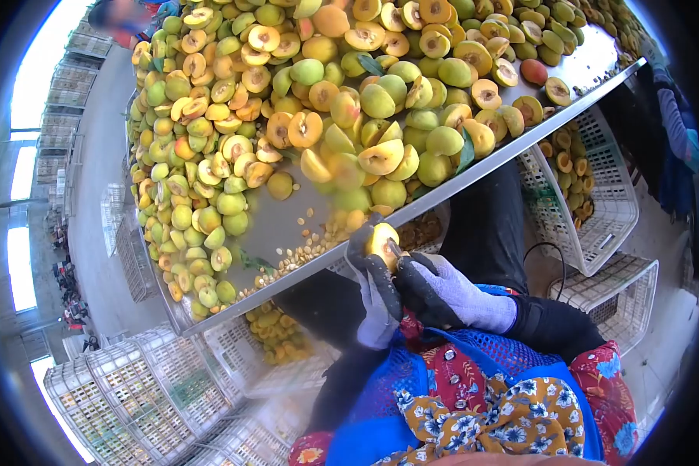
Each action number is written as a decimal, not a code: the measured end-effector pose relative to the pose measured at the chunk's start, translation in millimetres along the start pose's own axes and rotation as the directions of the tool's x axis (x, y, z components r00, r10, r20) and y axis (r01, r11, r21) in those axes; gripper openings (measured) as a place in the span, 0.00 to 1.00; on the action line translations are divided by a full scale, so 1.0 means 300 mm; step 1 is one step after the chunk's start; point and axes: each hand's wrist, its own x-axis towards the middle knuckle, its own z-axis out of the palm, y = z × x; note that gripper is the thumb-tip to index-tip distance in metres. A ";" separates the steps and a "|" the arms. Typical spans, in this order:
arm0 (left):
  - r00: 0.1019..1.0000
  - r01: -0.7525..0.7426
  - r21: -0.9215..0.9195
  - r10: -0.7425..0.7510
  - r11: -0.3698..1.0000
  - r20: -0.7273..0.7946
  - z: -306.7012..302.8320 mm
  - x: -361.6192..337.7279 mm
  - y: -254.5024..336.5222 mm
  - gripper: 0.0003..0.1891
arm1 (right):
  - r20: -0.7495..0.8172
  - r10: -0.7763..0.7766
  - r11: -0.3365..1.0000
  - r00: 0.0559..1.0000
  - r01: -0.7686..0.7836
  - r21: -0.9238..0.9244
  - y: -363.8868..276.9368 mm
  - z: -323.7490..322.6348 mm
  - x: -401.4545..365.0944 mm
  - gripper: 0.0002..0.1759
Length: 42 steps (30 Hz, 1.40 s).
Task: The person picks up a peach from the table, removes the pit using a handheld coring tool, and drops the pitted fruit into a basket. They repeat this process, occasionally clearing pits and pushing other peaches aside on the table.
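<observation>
My left hand (374, 291), in a lilac glove with dark palm and fingers, is closed around a cut apricot (382, 244) whose pale orange flesh faces up. My right hand (454, 291), gloved alike, is closed beside it. From its fingers a slim, grey tool tip (394, 248) touches the cut flesh; its handle is hidden. Both hands are just off the near edge of a metal table (276, 221), above my lap. Whole and halved apricots (380, 101) are heaped on the table, and loose stones (295, 256) lie along its near edge.
White plastic crates with apricots stand below the table at the right (610, 210) and left (233, 349). Other crates (144, 388) are at the lower left. The table's raised metal rim (512, 151) runs diagonally before me. Parts of other people (679, 132) show at the edges.
</observation>
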 end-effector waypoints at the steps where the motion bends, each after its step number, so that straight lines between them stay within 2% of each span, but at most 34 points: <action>1: 0.996 -0.094 0.134 0.092 0.987 0.020 0.001 0.007 -0.006 0.25 | 0.078 -0.031 0.998 0.996 0.034 -0.043 -0.038 -0.004 -0.017 0.11; 2: 0.982 -0.187 0.258 0.183 0.948 0.040 0.005 0.017 -0.007 0.27 | 0.155 -0.061 0.994 0.986 0.074 -0.081 -0.076 -0.009 -0.034 0.11; 3: 0.984 -0.175 0.273 0.164 0.946 0.062 0.009 0.010 0.018 0.28 | 0.243 -0.201 0.937 0.949 0.259 -0.235 -0.079 -0.027 -0.033 0.12; 4: 0.986 -0.163 0.287 0.145 0.944 0.083 0.011 0.013 0.038 0.29 | 0.253 -0.219 0.913 0.942 0.289 -0.287 -0.070 -0.037 -0.030 0.12; 6: 0.991 0.108 -0.063 -0.102 0.992 0.081 -0.009 0.028 0.063 0.30 | 0.273 -0.253 0.855 0.928 0.347 -0.386 -0.053 -0.059 -0.024 0.13; 7: 0.968 0.243 -0.234 -0.222 0.941 0.114 -0.024 0.041 0.079 0.31 | 0.218 -0.203 0.836 0.955 0.285 -0.469 -0.052 -0.055 -0.017 0.14; 8: 0.931 0.366 -0.391 -0.328 0.845 0.163 -0.035 0.054 0.091 0.31 | 0.265 -0.308 0.685 0.914 0.406 -0.605 -0.053 -0.047 -0.015 0.15; 9: 0.879 0.460 -0.470 -0.460 0.753 0.123 -0.040 0.067 0.101 0.27 | 0.308 -0.408 0.495 0.859 0.492 -0.717 -0.053 -0.038 -0.013 0.16; 10: 0.925 0.380 -0.252 -0.367 0.890 0.099 -0.050 0.065 0.090 0.26 | 0.385 -0.438 0.271 0.812 0.528 -0.805 -0.030 -0.046 -0.008 0.17; 11: 0.959 0.266 -0.021 -0.262 0.964 0.104 -0.061 0.069 0.068 0.26 | 0.467 -0.445 0.026 0.764 0.533 -0.846 -0.007 -0.062 0.004 0.17; 12: 0.975 0.210 0.051 -0.213 0.976 0.061 -0.058 0.068 0.050 0.25 | 0.551 -0.425 -0.221 0.719 0.507 -0.833 0.010 -0.072 0.008 0.17; 14: 0.994 0.113 0.207 -0.110 0.972 -0.026 -0.038 0.070 0.029 0.23 | 0.574 -0.464 -0.288 0.675 0.498 -0.818 0.024 -0.067 -0.001 0.18; 16: 0.987 0.155 0.122 -0.149 0.980 -0.055 -0.007 0.060 0.061 0.25 | 0.577 -0.482 -0.334 0.660 0.470 -0.817 0.003 -0.049 -0.031 0.18; 18: 0.992 0.116 0.122 -0.108 0.986 -0.067 0.022 0.056 0.079 0.25 | 0.303 -0.511 0.094 0.804 0.403 -0.910 -0.019 -0.005 -0.041 0.18; 19: 0.991 0.115 0.095 -0.107 0.989 -0.078 0.028 0.053 0.074 0.25 | 0.163 -0.476 0.305 0.864 0.336 -0.891 -0.024 0.007 -0.042 0.18; 22: 0.974 0.172 -0.088 -0.183 0.981 -0.130 0.025 0.042 0.052 0.25 | 0.345 -0.573 0.022 0.743 0.435 -0.900 0.029 -0.022 -0.024 0.17; 25: 0.982 0.080 -0.077 -0.092 0.994 -0.165 0.034 0.032 0.034 0.24 | 0.415 -0.636 -0.121 0.651 0.447 -0.886 0.052 -0.029 -0.016 0.16; 28: 0.970 0.107 0.049 -0.094 0.993 -0.224 0.092 0.030 0.077 0.27 | 0.438 -0.595 -0.238 0.674 0.373 -0.897 0.062 -0.037 -0.007 0.14; 30: 0.979 -0.007 0.012 0.010 1.000 -0.202 0.083 0.035 0.036 0.27 | 0.261 -0.662 0.145 0.703 0.461 -0.876 0.052 -0.016 0.005 0.14; 31: 0.979 -0.063 -0.009 0.061 0.998 -0.193 0.077 0.038 0.019 0.27 | 0.167 -0.667 0.329 0.726 0.488 -0.808 0.046 -0.010 0.007 0.14; 32: 0.983 -0.072 -0.001 0.071 0.997 -0.169 0.073 0.038 0.017 0.27 | 0.092 -0.520 0.614 0.849 0.446 -0.651 0.033 -0.005 0.000 0.14; 33: 0.986 -0.084 0.006 0.084 0.996 -0.144 0.071 0.043 0.018 0.28 | 0.068 -0.339 0.834 0.938 0.333 -0.440 0.006 -0.002 -0.008 0.15; 34: 0.988 -0.097 0.012 0.098 0.995 -0.119 0.069 0.047 0.019 0.28 | 0.098 -0.144 0.966 0.985 0.161 -0.201 -0.032 0.003 -0.019 0.15; 35: 0.987 -0.076 0.017 0.077 0.997 -0.144 0.068 0.049 0.017 0.26 | 0.160 0.061 0.993 0.985 -0.043 -0.114 -0.102 0.000 -0.047 0.16; 37: 1.000 -0.025 0.237 0.026 0.971 -0.001 0.036 0.064 0.061 0.23 | 0.251 0.085 0.955 0.964 -0.151 0.254 -0.123 -0.026 -0.058 0.17; 38: 0.998 -0.008 0.346 -0.015 0.938 0.063 0.014 0.070 0.089 0.22 | 0.286 0.168 0.893 0.943 -0.269 0.361 -0.123 -0.041 -0.061 0.17; 39: 0.997 0.052 0.462 -0.074 0.886 0.029 0.005 0.088 0.111 0.18 | 0.253 0.127 0.933 0.959 -0.202 0.298 -0.114 -0.041 -0.057 0.17; 40: 1.000 0.017 0.540 -0.026 0.842 0.010 0.006 0.084 0.108 0.19 | 0.224 0.080 0.964 0.971 -0.133 0.232 -0.098 -0.040 -0.050 0.17; 42: 0.997 -0.045 0.684 0.073 0.728 -0.012 0.014 0.073 0.083 0.19 | 0.395 0.123 0.876 0.910 -0.287 0.389 -0.060 -0.059 -0.014 0.18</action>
